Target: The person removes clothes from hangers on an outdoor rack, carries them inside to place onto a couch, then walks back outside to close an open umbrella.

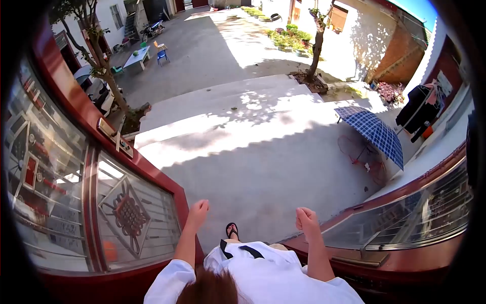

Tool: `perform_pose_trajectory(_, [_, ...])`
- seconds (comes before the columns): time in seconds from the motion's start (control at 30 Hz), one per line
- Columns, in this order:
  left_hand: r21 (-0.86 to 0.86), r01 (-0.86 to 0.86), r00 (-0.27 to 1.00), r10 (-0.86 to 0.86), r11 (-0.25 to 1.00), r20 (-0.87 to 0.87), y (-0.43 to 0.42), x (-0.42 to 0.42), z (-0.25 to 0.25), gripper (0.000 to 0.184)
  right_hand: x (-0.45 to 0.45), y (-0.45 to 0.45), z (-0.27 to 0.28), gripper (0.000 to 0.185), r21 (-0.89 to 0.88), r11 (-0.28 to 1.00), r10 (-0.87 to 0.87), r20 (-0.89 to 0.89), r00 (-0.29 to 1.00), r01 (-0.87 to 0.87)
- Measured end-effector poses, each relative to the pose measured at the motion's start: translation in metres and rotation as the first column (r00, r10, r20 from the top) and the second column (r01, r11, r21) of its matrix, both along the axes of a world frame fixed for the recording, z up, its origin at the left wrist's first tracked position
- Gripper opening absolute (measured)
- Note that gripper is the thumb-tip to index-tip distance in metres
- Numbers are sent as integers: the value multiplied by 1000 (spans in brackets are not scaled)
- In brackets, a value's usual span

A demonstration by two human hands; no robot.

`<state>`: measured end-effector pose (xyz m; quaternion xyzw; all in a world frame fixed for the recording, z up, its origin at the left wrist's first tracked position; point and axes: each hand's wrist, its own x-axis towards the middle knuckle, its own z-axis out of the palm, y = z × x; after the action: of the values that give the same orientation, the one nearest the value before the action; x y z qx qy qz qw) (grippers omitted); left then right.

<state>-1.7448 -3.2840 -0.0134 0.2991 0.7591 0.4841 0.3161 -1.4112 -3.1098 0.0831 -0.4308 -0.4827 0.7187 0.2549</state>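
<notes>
My left hand (199, 210) is raised in front of me, its fingers curled closed with no object showing in them. It is nearest to the red-framed glass door (180, 195) on the left, apart from the frame as far as I can tell. On the other side, my right hand (307, 219) makes a loose fist, also with nothing visible in it. The right door leaf (395, 230) stands beyond that hand. Between my arms, a foot in a black sandal (232, 232) is on the concrete floor (253, 195).
Broad steps (202, 114) lead down to a courtyard. At the right stand a blue checked umbrella (377, 134) and a clothes rack (422, 109). Trees (316, 48) rise on both sides. A table (136, 57) and a blue chair (162, 54) are farther off.
</notes>
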Motion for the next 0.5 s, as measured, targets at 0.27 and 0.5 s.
perform_pose_trajectory(0.27, [113,406,902,-417,907,110,214,-58,20,33,48,66,7,33,110,814,-578,71,813,570])
perform_pose_trajectory(0.5, [1,631,766,-623,776,156,349,-6,-11,31,85,145,-36,36,-104,586,-810,-66,583,803])
